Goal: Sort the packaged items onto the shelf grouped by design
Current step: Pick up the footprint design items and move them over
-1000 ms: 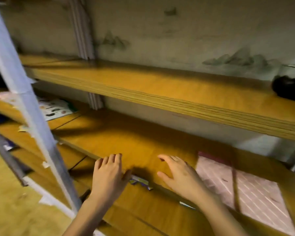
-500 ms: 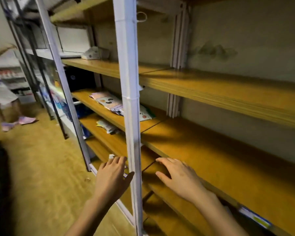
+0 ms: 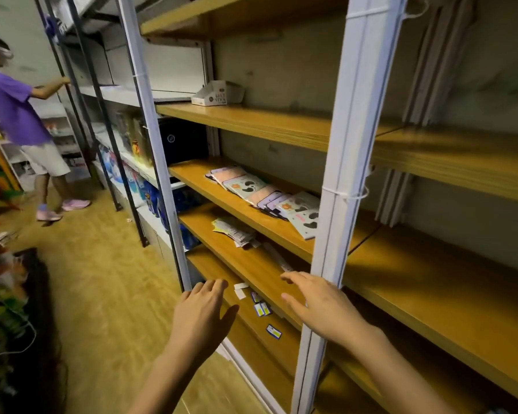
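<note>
A row of flat packaged items (image 3: 263, 194) with pastel printed designs lies overlapping on a wooden shelf board (image 3: 240, 204) left of a white upright post (image 3: 338, 186). One board lower sits a small heap of pale packets (image 3: 235, 231). My left hand (image 3: 202, 315) hovers in front of the lower boards, fingers straight and holding nothing. My right hand (image 3: 317, 303) reaches out beside the post with fingers spread, also holding nothing. Neither hand touches a packet.
A white cardboard box (image 3: 216, 94) stands on an upper board. Small labels (image 3: 262, 307) lie on a low board. A person in a purple shirt (image 3: 15, 115) stands at the far left by another rack. Dark bags of goods (image 3: 9, 309) sit on the floor at left.
The view has swung left along the shelving, bringing the packaged items, the person and the floor into sight. Both hands stay raised and open in front of me.
</note>
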The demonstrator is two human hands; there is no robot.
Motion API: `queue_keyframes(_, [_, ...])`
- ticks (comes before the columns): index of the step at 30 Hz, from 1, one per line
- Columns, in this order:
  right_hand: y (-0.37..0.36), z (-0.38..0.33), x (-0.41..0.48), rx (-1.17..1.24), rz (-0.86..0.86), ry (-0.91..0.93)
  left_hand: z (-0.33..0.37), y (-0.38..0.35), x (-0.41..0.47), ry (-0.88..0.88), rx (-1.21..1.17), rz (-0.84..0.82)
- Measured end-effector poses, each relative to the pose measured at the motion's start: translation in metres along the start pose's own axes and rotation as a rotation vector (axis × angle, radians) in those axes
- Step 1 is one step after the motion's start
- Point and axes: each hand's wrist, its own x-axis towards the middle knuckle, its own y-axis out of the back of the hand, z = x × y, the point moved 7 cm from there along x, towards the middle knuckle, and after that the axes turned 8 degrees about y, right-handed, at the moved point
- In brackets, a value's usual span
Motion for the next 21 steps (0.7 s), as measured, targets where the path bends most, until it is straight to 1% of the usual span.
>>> queue_keyframes(3, [-0.003, 0.007, 0.038, 0.089, 0.039, -0.049, -0.013, -0.010, 0.034, -0.016, -0.025, -0.012])
queue_keyframes(6, [-0.004, 0.018, 0.081, 0.097, 0.104, -0.093, -0.020, -0.018, 0.075, -0.064, -0.020, -0.004])
queue_keyframes(9, [-0.004, 0.033, 0.125, 0.086, 0.147, -0.166, -0.023, -0.031, 0.121, -0.113, -0.004, -0.038])
queue_keyframes(13, [0.001, 0.059, 0.175, 0.069, 0.160, -0.292, -0.020, -0.046, 0.179, -0.191, 0.027, -0.077])
queue_keyframes(17, [-0.002, 0.090, 0.203, 0.060, 0.177, -0.423, -0.012, -0.059, 0.229, -0.264, 0.008, -0.089])
queue_keyframes(21, [-0.006, 0.123, 0.204, 0.047, 0.219, -0.646, 0.009, -0.075, 0.270, -0.374, -0.041, -0.092])
